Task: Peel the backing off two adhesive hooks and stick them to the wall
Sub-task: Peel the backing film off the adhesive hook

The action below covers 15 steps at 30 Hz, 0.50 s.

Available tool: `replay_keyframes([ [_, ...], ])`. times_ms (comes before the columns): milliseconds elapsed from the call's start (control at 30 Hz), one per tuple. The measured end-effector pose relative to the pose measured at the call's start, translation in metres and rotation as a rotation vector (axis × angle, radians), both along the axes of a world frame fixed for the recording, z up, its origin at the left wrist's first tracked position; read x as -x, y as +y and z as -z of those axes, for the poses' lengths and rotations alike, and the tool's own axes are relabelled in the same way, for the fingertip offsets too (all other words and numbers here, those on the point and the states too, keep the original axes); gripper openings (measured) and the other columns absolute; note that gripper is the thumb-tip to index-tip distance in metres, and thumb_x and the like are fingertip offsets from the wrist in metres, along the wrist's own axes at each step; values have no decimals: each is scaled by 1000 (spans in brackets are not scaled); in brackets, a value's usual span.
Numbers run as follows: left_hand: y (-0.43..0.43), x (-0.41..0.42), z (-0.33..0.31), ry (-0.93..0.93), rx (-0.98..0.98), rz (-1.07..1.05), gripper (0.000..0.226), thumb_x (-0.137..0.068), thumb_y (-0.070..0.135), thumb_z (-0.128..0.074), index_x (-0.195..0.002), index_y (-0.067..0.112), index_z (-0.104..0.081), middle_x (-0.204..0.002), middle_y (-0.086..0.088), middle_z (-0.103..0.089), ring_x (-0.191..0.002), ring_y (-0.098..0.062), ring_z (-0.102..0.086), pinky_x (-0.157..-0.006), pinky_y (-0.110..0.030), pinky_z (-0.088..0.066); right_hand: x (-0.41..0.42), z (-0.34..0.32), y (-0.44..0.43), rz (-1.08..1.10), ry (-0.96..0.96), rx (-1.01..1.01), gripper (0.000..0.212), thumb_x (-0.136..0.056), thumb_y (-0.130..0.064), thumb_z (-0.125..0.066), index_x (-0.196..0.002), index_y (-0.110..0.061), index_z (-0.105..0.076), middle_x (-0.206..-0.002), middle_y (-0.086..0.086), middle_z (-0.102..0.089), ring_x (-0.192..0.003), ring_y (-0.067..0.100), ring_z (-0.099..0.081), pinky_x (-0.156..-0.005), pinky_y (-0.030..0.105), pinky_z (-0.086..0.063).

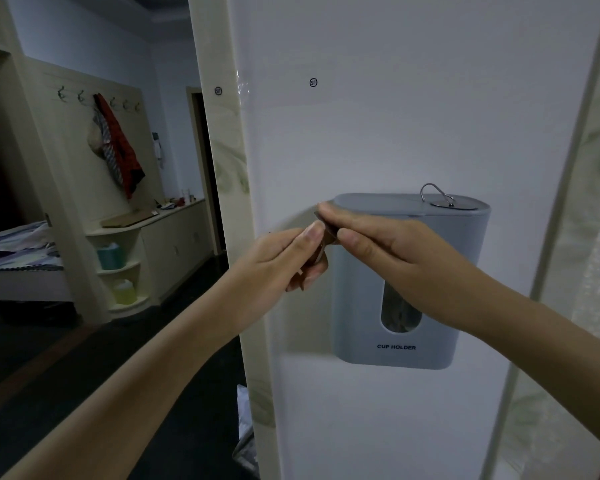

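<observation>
Wall [413, 116]: smooth, white, faintly glossy. Cup holder [440, 271]: matt grey plastic with a clear window. Hook [442, 201] on its lid: shiny metal wire and disc. Corner trim [222, 143]: polished, marble-patterned. Hanging garments [118, 147]: cloth.

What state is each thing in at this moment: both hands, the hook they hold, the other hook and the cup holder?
Left hand: pinching the small brown hook from below.
Right hand: pinching the same hook from above.
Brown hook: held between both hands, off the wall; backing hidden.
Metal hook: lying loose on top of the cup holder.
Cup holder: mounted on the white wall.
</observation>
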<state>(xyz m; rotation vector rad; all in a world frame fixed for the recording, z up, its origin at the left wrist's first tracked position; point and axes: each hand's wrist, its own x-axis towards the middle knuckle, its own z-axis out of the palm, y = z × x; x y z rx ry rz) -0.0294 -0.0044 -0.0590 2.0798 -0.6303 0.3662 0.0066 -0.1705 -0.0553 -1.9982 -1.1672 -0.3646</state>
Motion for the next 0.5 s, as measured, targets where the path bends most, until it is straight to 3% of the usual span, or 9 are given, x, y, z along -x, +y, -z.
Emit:
replay_keyframes([
  [167,-1,3,-1,-26,-32,-19,41,-90,35,-28,-67,6,-47,-59,-5,-42,-55,-21,-34,-52,-19,-31,4,0,-2,-13,-16,5,54,-83,-40,-36,-133,-20,-40,-128,-21,-40,-120,-17,-31,-95,-4,-23],
  [500,1,9,0,-96,-175,-84,40,-88,39,-25,-64,11,-43,-58,0,-41,-53,-9,-35,-53,-18,-32,8,1,-3,18,-140,9,52,-83,-35,-42,-130,-14,-44,-128,-12,-46,-122,-10,-33,-97,-2,-25],
])
